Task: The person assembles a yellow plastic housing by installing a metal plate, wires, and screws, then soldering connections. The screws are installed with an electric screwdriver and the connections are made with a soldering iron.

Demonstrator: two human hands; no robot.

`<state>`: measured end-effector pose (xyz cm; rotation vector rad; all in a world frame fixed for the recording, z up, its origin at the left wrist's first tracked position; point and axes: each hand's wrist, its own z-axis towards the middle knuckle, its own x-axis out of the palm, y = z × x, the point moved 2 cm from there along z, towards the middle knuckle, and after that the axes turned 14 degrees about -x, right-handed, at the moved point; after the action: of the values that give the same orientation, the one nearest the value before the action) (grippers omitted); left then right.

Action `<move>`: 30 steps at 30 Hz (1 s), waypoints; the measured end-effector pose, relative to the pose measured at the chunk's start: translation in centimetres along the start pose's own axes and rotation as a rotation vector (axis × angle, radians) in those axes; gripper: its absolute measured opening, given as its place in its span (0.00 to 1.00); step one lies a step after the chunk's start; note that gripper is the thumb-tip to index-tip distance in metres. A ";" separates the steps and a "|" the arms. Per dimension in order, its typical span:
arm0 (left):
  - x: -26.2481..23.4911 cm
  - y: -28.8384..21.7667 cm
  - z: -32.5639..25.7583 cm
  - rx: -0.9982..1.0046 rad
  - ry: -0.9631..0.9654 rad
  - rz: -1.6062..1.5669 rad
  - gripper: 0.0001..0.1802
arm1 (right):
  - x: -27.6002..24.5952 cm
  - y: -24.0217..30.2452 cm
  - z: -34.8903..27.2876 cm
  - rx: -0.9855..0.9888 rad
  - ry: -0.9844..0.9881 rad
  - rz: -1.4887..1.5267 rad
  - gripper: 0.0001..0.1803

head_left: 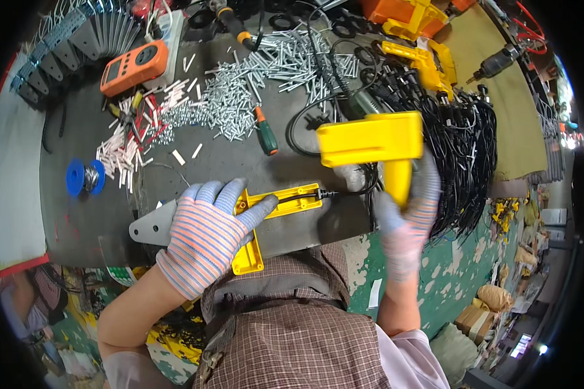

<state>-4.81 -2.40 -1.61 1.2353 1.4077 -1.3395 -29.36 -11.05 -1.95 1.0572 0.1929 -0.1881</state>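
Two gloved hands work at the near edge of a dark bench. The left hand [204, 230] lies flat, fingers spread, pressing down on a yellow plastic shell [285, 201] shaped like half a gun casing, which rests open side up on the bench under and just right of the palm. A grey metal plate [150, 225] sticks out from beneath that hand toward the left. The right hand [405, 214] is closed around the grip of a second yellow shell [370, 139], held up in the air above and to the right of the first, well apart from it. Beyond the right hand hangs a thick bundle of black cables [464, 149]. Farther out from the left hand lie a green-handled screwdriver [265, 133], scattered silver pins [240, 97] and an orange meter [133, 67].
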 end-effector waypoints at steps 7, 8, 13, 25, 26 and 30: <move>0.7 0.0 0.1 0.005 -0.098 0.029 0.33 | -0.7 1.2 0.5 0.090 0.090 0.647 0.41; 0.6 -0.1 0.1 0.002 -0.093 0.015 0.32 | -0.2 1.1 0.6 0.094 0.098 0.648 0.41; 1.0 0.1 0.1 -0.011 -0.090 0.001 0.31 | 3.6 0.4 0.3 0.095 0.234 0.261 0.16; 0.6 0.2 0.1 -0.007 -0.045 0.046 0.25 | 7.6 1.5 0.6 -0.136 0.486 -0.050 0.20; 0.8 0.3 -0.1 -0.011 -0.047 0.043 0.25 | 7.5 1.2 0.2 0.028 0.532 0.216 0.22; 5.3 0.3 -2.4 -0.218 -0.229 -0.445 0.20 | 7.0 2.0 0.8 -0.028 0.958 0.109 0.25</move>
<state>-5.35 0.53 -6.59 0.6230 1.6674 -1.5150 -22.01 -11.22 -1.63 1.0585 0.9924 0.4375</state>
